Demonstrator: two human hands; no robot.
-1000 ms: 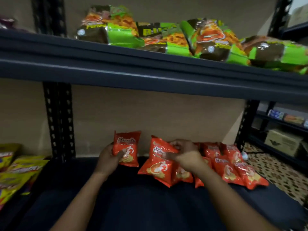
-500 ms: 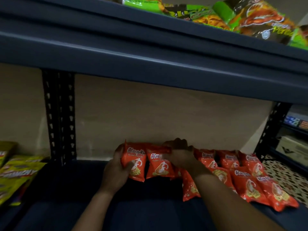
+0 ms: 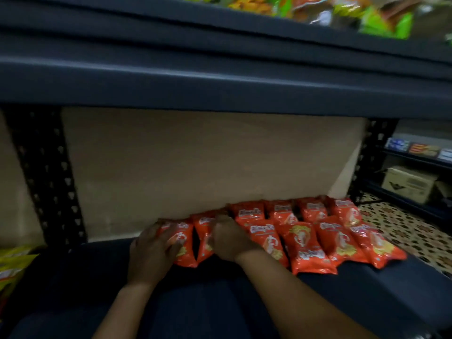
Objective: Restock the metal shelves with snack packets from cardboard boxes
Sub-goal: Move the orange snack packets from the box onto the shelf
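A beige plaster wall [image 3: 208,162] stands behind. A patterned tile floor [image 3: 403,228] shows at right.

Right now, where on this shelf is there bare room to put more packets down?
Bare dark shelf runs from the left hand across to the perforated upright, and along the front edge under both forearms. The right half is crowded: red packets lie in two overlapping rows from the right hand to the right end.
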